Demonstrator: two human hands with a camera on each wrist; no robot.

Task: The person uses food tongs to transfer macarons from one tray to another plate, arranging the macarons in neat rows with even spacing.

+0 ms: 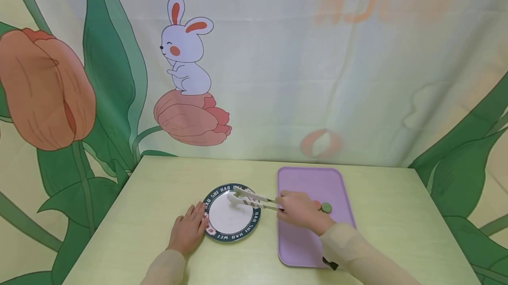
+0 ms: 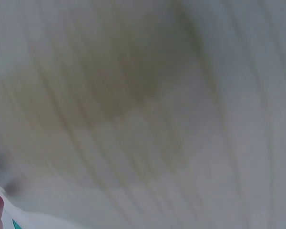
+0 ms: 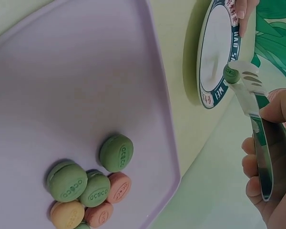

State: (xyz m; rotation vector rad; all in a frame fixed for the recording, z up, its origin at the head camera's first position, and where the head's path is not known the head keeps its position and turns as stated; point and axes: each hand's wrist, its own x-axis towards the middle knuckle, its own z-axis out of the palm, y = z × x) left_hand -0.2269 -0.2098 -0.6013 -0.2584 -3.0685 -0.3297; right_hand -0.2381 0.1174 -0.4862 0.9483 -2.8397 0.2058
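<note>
My right hand [image 1: 298, 209] grips a pair of tongs [image 1: 254, 203] with white tips, reaching left from over the tray. Pinched in those tips is a green macaron [image 3: 231, 74], above the white middle of a round plate [image 1: 228, 216] with a dark lettered rim. On the plate's left edge, my left hand [image 1: 188, 230] lies with straightened fingers. More macarons, green [image 3: 66, 181], pink [image 3: 119, 187] and pale orange [image 3: 67, 214], lie grouped on the purple tray [image 1: 295, 241]; in the head view the right hand hides most of them.
The light green table [image 1: 155, 196] carries the plate and, to its right, the tray with its low raised rim. A printed curtain [image 1: 270, 77] hangs behind the table's far edge. A small black object [image 1: 330, 264] shows below the right sleeve. Much of the left wrist view is blurred.
</note>
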